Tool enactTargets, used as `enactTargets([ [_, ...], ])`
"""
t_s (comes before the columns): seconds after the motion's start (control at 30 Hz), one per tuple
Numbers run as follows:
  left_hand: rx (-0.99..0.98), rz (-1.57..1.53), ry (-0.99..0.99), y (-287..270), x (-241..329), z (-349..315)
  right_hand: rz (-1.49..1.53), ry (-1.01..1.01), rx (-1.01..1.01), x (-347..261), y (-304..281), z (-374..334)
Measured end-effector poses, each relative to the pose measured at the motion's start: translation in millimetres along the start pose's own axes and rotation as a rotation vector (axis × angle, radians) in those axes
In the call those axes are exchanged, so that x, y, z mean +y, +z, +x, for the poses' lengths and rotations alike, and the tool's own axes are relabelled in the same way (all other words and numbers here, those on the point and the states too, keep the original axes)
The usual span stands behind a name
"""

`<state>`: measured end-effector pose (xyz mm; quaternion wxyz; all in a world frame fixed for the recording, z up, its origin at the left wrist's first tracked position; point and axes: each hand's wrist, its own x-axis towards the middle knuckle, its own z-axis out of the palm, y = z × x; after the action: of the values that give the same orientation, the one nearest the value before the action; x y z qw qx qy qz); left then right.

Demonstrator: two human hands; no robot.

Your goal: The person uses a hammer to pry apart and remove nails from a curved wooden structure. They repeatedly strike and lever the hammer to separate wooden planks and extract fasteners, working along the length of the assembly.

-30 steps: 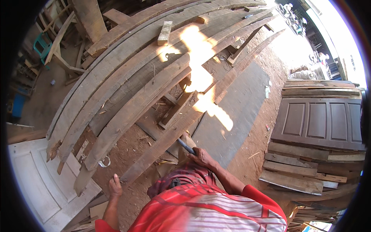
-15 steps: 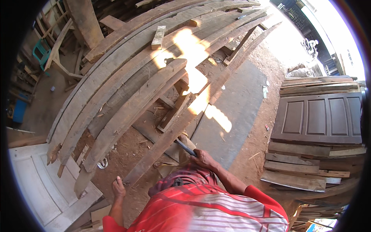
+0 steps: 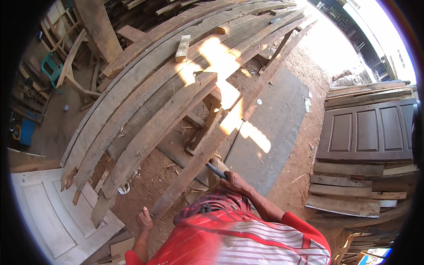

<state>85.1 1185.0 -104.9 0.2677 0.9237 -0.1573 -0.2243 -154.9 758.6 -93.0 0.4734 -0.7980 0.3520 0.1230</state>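
Reddish earth floor (image 3: pixel 282 190) and a dark flat sheet (image 3: pixel 282 132) lie around the person, with long boards (image 3: pixel 145 119) at the left and a brown panelled door (image 3: pixel 369 132) at the right. From the head view, the left hand (image 3: pixel 145 219) is at the near end of a narrow plank (image 3: pixel 190 174); its fingers look close together, but I cannot tell whether they pinch the wood. The right hand (image 3: pixel 236 182) has its fingers wrapped around a dark bar (image 3: pixel 216 170), which points toward the plank's edge. For good handling, I judge, the left hand should keep this end steady, and the right should grip the bar firmly without pushing the plank sideways. The plank runs slantwise to the upper right, beside the boards; it looks brown and worn, with bright sunlight across its middle.
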Motion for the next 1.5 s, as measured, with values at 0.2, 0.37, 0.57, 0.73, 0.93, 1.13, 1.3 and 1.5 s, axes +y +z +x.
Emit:
enactTargets([
  [0.2,0.017,-0.058,-0.104,-9.4,25.0,-14.9,0.022,-0.098,0.039,9.5,4.0,3.0],
  [0.37,0.159,-0.057,0.072,-8.1,-11.5,-27.3,-0.044,-0.067,-0.036,-4.2,10.9,6.0],
  [0.57,0.176,0.251,0.398,-25.8,37.9,-78.1,-0.181,-0.084,-0.107,-16.5,9.3,8.7],
  [0.73,0.049,0.421,0.033,-1.0,30.3,-59.9,-0.216,-0.097,-0.128,-12.2,17.0,12.4],
  [0.93,-0.104,0.319,0.007,-21.4,23.3,-45.8,-0.28,-0.146,-0.153,-7.0,18.9,6.8],
  [1.13,-0.345,0.122,-0.073,-69.5,52.7,-32.6,-0.268,-0.142,-0.12,1.8,18.2,0.2],
  [1.3,-0.483,0.024,-0.042,-110.5,73.7,-34.1,-0.245,-0.117,-0.104,-0.9,15.8,-3.8],
  [1.5,-0.7,0.09,-0.074,-157.8,113.2,-29.6,-0.264,-0.161,-0.111,10.4,21.2,-2.7],
])
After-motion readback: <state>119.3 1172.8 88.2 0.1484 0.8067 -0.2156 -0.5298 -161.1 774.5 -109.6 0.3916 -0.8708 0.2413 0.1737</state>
